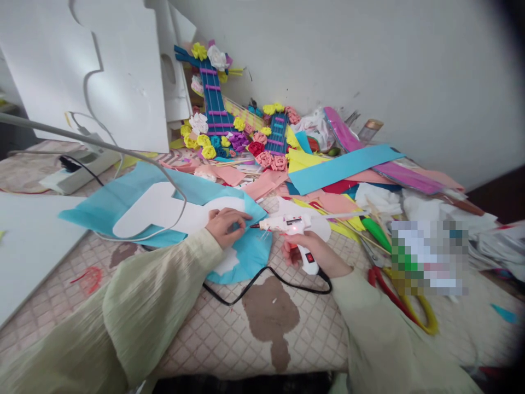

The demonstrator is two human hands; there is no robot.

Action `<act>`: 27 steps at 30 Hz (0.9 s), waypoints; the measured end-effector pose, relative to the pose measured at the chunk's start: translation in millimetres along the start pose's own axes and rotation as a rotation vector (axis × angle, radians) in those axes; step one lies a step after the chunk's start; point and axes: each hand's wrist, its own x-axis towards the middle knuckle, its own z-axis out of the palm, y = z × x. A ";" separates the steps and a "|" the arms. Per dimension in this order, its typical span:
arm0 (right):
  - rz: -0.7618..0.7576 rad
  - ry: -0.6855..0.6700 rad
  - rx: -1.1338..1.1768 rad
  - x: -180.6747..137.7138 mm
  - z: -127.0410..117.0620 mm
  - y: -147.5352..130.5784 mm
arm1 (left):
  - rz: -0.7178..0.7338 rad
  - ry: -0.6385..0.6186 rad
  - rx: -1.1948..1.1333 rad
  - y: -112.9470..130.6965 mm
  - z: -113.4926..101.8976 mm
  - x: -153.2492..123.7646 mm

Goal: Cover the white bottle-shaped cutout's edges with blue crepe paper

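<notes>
One: Half the right side is hard to read. A blurred block [429, 257] covers the clutter there, and the scissors [383, 284] run partly behind it.
Two: And the hands?
One: The right hand [314, 256] is wrapped round the grip of the white glue gun [287, 223], hiding most of the handle. The left hand [226, 224] has bent fingertips on the blue sheet [250, 249], just beside the nozzle; pinching or only pressing, I cannot tell.
Two: Room to move?
One: Bare quilted cover [246, 334] lies open in front, crossed by the black cord [246, 287]. Paper roses [246, 139] crowd the back by the wall.
Two: The sheet?
One: Rounded, light blue, mid-table, a white cutout [159, 213] on it.
</notes>
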 end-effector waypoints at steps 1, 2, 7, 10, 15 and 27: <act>-0.001 -0.001 -0.002 0.1 0.0 0.3 | -0.005 0.006 -0.004 0.6 0.3 0.2; -0.002 -0.003 -0.005 0.2 0.0 0.5 | -0.015 0.014 -0.006 1.1 0.6 0.4; 0.002 -0.007 -0.015 0.5 0.0 1.0 | -0.037 0.030 0.005 3.1 0.9 0.4; 0.006 -0.016 -0.024 0.8 -0.3 0.8 | -0.032 0.015 0.002 4.2 -0.6 -0.2; -0.019 -0.015 -0.026 2.2 -0.6 1.3 | -0.056 0.015 -0.017 6.0 -2.1 -0.3; 0.009 0.056 0.002 2.1 -4.1 2.4 | -0.022 0.044 -0.034 2.6 0.7 -0.6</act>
